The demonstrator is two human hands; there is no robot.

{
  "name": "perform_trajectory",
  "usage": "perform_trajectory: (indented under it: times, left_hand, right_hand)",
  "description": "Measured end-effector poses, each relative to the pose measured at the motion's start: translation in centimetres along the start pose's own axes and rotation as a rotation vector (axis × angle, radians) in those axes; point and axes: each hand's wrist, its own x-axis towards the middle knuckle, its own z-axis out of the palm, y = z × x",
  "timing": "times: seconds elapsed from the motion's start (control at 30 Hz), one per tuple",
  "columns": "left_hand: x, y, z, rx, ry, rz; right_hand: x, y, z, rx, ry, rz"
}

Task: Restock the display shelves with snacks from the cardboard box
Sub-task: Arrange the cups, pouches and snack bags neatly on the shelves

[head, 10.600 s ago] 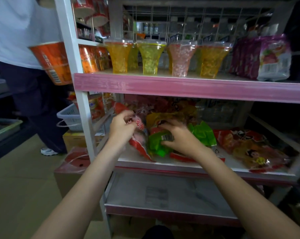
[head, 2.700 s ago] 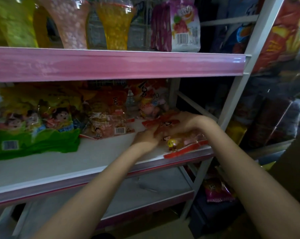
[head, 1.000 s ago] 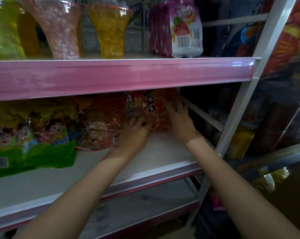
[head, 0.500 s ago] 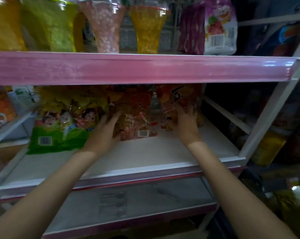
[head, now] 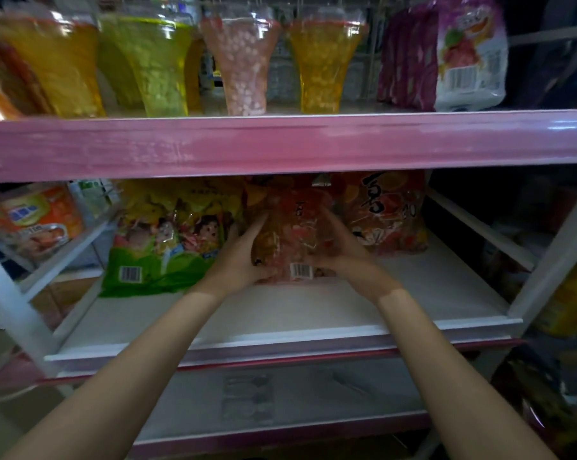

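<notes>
I have the orange snack bag clasped from both sides: my left hand presses its left edge with fingers running up the pack, and my right hand cups the right edge, fingers bent against the front. Neither hand is free. The bag stands upright at the back of the middle shelf, barcode low on its face, its base on the white board.

To finish this step well, I judge I should square the bag so its face points straight out, ease it back until it stands on its own, then let go with both hands together so the soft pack doesn't slump forward. It sits between two neighbours: the green and yellow bags touching on the left and another orange bag just beside it on the right. I'd avoid knocking either as I withdraw.

Above, the pink-edged upper shelf carries clear candy cups and purple pouches. The cardboard box is not in view.
</notes>
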Motion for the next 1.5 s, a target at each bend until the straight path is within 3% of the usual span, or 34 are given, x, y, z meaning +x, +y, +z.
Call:
perform_trajectory:
  times: [0.13,0.2,0.33,0.4,0.5,0.57,0.63,0.77,0.83,0.93,1.07,1.13,1.3,1.4,1.5]
  left_hand:
    - [-0.7,2.2,0.8,-0.523,-0.044,0.168]
    - [-0.3,3.3,1.3,-0.686,-0.062,0.171]
    - [-0.3,1.8,-1.7,-0.742,0.03,-0.052]
    - [-1.0,0.2,-3.7,-0.739,0.128,-0.2]
    - [-1.8,0.1,-5.1,-0.572,0.121,-0.233]
    - [-2.2,1.3,-4.5,-0.366,-0.04,-0.211]
    - [-2.6,2.3,-2.7,-0.214,-0.166,-0.19]
    - [-2.4,2.3,0.4,-0.073,-0.186,-0.145]
    - [-2.4,1.4,0.6,-0.05,-0.18,-0.141]
    - [-2.8,0.7,0.6,-0.099,-0.115,-0.097]
    - [-2.4,1.6,0.6,-0.187,0.232,0.04]
    - [-0.9,1.7,0.1,-0.118,0.307,0.072]
    - [-0.1,0.2,0.0,0.358,0.166,0.025]
    - [0.1,0.0,-0.6,0.488,0.164,0.15]
    - [0.9,0.3,-0.5,0.724,0.016,0.189]
  right_hand:
    - [-3.4,-3.1,-0.2,-0.073,0.054,-0.196]
    - [-3.9,-5.2,-0.2,-0.15,0.026,-0.264]
    - [-2.6,-6.1,1.3,-0.171,-0.136,-0.182]
    - [-1.5,-4.5,1.4,-0.2,-0.095,-0.135]
    - [0.3,-2.2,0.0,-0.499,0.063,-0.039]
    - [1.1,-1.8,-0.3,-0.578,-0.028,0.021]
    - [1.4,-1.9,-0.6,-0.449,-0.133,0.065]
    - [-0.1,-1.4,-1.3,-0.171,-0.279,0.19]
    - [-1.6,-0.2,-0.8,-0.234,-0.2,0.135]
    - [-2.8,0.7,0.0,-0.465,-0.087,-0.088]
    - [-1.4,-0.8,1.1,-0.633,0.002,-0.257]
    - [0.8,-1.1,1.0,-0.621,0.056,-0.309]
    - [3.7,0.6,0.5,-0.741,0.088,-0.093]
    - [3.2,1.0,0.0,-0.846,0.211,-0.248]
    - [4.2,0.8,-0.5,-1.131,0.032,-0.321]
